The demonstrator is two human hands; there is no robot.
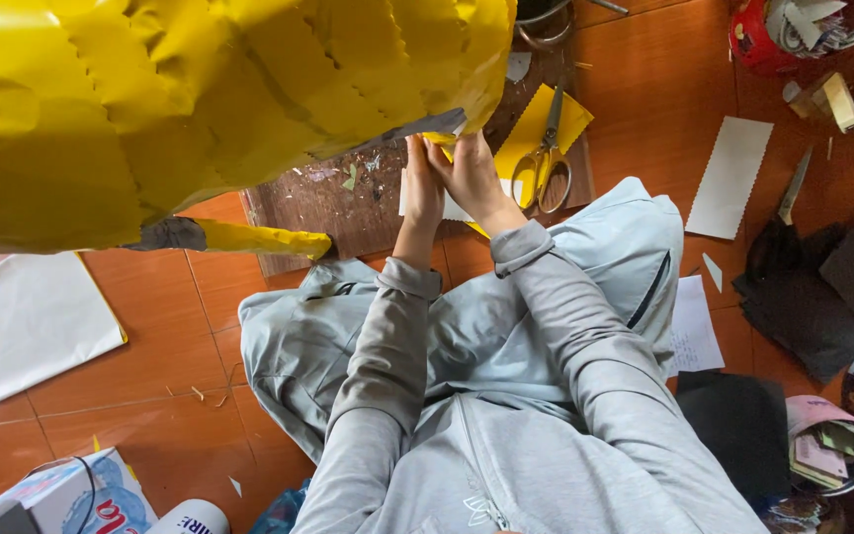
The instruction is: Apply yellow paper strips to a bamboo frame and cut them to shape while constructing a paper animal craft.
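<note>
By the red tin [755,44] of paper scraps [808,22], both hands press yellow paper [200,89].

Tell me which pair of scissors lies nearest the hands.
The yellow-handled scissors, lying on a yellow sheet just right of the right hand. The other cutting tool, with black handles, lies much farther right, by the black sheets.

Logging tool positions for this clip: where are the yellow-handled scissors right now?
In the head view, the scissors lie on a yellow paper sheet on the brown board, just right of the right hand and below the big yellow paper figure.
</note>
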